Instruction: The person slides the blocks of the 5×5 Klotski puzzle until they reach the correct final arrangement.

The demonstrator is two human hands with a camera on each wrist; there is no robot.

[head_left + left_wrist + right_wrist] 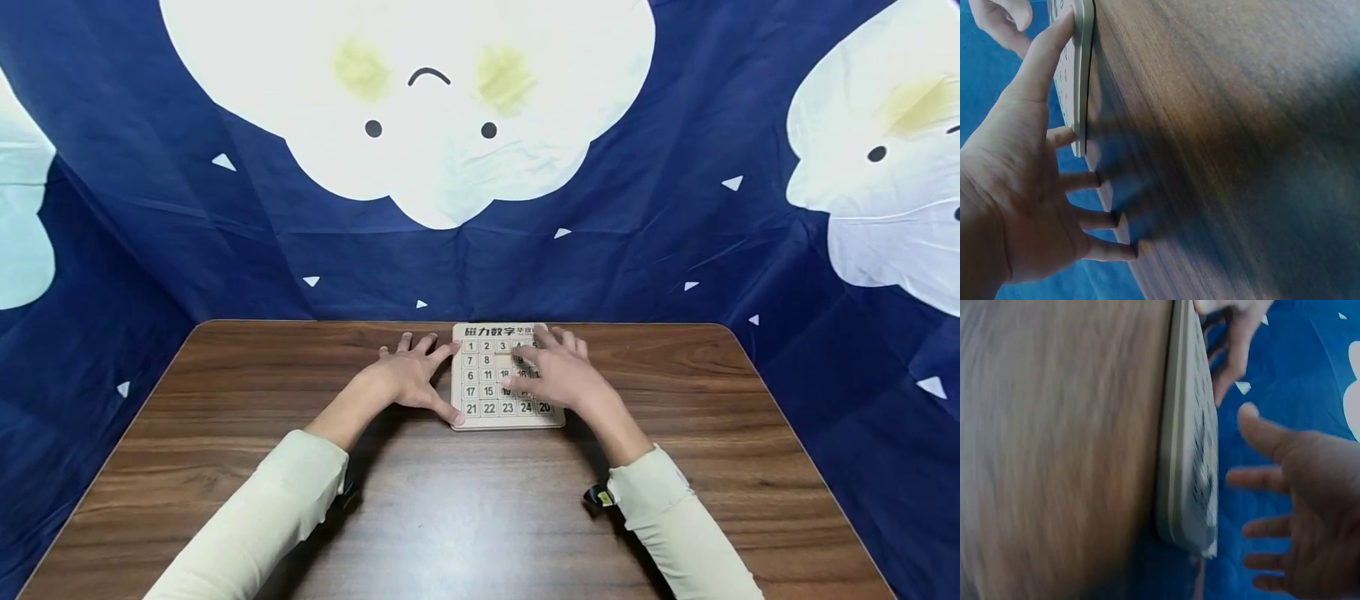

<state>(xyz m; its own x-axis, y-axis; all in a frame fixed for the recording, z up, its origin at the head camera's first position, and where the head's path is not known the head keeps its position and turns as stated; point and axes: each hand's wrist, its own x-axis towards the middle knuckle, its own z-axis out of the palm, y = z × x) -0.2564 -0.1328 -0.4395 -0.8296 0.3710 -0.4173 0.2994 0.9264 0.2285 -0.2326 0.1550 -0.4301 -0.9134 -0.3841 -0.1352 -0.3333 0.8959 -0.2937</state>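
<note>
Five fingers on the left hand (pixel 411 379) spread and mostly straight, pinching nothing: thumb at the near-left corner of the number board (pixel 510 423), forefinger at its left edge. Right hand (pixel 566 373) over the board, fingers apart, nothing seen pinched; contact with any one of the number tiles (pixel 489 408) impossible to tell. Just beside one right fingertip, an open slot (pixel 503 362), second row, after 7 and 8. Done, by judgement: top row, 1 to 4 in counting order, end tile partly hidden. Remaining: middle rows, starting 6, 11, 18 and 17, 15, out of run; 20 after 24 along the bottom. Partway at best, several tiles under the right hand unreadable. Board flat at the far edge of the brown table (pixel 450 517), dark blue cloth (pixel 247 275) beyond.
</note>
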